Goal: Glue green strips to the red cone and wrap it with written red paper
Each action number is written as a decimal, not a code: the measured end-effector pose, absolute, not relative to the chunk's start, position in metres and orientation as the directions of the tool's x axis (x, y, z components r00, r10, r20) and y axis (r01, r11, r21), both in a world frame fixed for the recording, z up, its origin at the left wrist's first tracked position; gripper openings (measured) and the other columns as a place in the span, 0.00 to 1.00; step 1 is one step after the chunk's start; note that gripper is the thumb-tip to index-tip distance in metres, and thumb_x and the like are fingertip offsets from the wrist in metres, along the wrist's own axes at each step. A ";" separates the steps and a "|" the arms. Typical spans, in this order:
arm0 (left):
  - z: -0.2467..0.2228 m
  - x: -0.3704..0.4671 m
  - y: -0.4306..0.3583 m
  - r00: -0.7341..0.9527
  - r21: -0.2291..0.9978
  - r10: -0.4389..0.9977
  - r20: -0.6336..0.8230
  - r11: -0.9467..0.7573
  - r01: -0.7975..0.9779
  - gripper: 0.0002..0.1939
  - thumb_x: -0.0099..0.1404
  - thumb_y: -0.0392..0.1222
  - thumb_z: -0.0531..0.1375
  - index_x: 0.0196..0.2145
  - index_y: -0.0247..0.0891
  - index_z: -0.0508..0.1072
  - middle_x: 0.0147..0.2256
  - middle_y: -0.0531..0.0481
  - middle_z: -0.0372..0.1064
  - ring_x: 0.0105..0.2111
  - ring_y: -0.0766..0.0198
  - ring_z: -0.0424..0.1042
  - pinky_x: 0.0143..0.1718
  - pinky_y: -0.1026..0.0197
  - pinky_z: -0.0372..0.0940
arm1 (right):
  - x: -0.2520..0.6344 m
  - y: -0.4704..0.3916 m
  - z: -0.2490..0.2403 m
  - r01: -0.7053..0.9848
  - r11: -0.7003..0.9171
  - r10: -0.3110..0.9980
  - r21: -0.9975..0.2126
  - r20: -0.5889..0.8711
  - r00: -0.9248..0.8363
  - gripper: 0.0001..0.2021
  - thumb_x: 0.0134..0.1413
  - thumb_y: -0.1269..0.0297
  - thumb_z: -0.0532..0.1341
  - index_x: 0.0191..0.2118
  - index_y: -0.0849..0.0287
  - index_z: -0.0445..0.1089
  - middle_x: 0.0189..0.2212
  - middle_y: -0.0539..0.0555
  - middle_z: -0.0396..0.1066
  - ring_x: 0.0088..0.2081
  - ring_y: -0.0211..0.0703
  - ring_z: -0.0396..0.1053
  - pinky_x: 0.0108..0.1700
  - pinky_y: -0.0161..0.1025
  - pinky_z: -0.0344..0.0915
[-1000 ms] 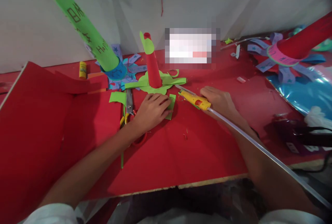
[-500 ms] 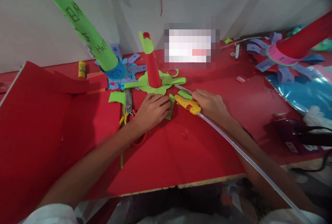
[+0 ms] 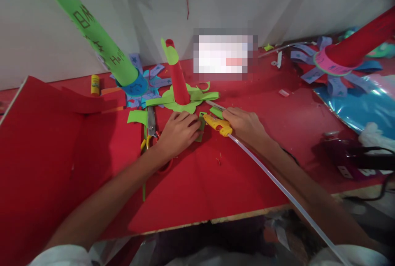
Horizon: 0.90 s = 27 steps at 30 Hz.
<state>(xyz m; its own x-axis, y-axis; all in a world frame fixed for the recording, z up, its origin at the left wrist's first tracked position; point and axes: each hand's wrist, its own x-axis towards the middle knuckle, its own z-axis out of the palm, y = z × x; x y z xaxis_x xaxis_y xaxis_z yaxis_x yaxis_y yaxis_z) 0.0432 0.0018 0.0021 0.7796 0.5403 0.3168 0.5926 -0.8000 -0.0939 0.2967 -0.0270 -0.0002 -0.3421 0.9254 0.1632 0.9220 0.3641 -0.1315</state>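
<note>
Right hand (image 3: pixel 243 124), grip closed on the yellow glue gun (image 3: pixel 217 125); left hand (image 3: pixel 179 132) (grip unclear) at a green strip (image 3: pixel 201 133).

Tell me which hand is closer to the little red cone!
The left hand: it's just in front of the red cone, while the right hand is farther right, at the yellow glue gun.

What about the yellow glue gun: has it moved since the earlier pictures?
Yes, the yellow glue gun has moved left and slightly toward the person, judged against the standing red cone. Its tip is now nearer the left hand.
</note>
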 end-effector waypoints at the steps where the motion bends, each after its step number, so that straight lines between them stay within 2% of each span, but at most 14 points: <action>1: 0.002 0.043 0.002 0.779 -0.092 0.542 0.316 -0.800 0.593 0.10 0.72 0.45 0.61 0.46 0.38 0.78 0.47 0.47 0.77 0.46 0.54 0.70 0.44 0.49 0.60 | 0.297 -0.027 0.000 0.922 0.363 0.926 -0.133 0.161 -0.341 0.09 0.68 0.61 0.56 0.40 0.58 0.71 0.36 0.57 0.74 0.36 0.45 0.67 0.30 0.41 0.42; 15: 0.004 0.043 0.001 0.777 -0.046 0.563 0.282 -0.801 0.597 0.11 0.74 0.44 0.59 0.47 0.39 0.78 0.47 0.45 0.77 0.47 0.52 0.70 0.45 0.47 0.60 | 0.310 -0.027 0.004 0.904 0.368 0.926 -0.220 0.176 -0.334 0.11 0.67 0.58 0.55 0.35 0.57 0.67 0.33 0.55 0.71 0.33 0.44 0.64 0.29 0.40 0.42; 19: 0.004 0.044 0.000 0.778 -0.054 0.563 0.279 -0.800 0.598 0.10 0.74 0.45 0.59 0.44 0.39 0.78 0.47 0.45 0.77 0.46 0.53 0.71 0.45 0.48 0.60 | 0.306 -0.029 0.004 0.900 0.376 0.920 -0.221 0.202 -0.335 0.10 0.67 0.59 0.55 0.35 0.57 0.68 0.33 0.56 0.72 0.34 0.44 0.65 0.29 0.40 0.42; 27: 0.003 0.043 0.001 0.780 -0.060 0.557 0.286 -0.802 0.595 0.10 0.73 0.42 0.59 0.47 0.38 0.77 0.47 0.46 0.77 0.47 0.53 0.71 0.45 0.48 0.60 | 0.304 -0.028 0.000 0.897 0.396 0.915 -0.198 0.169 -0.366 0.09 0.67 0.60 0.56 0.37 0.57 0.68 0.34 0.55 0.73 0.33 0.43 0.65 0.29 0.40 0.43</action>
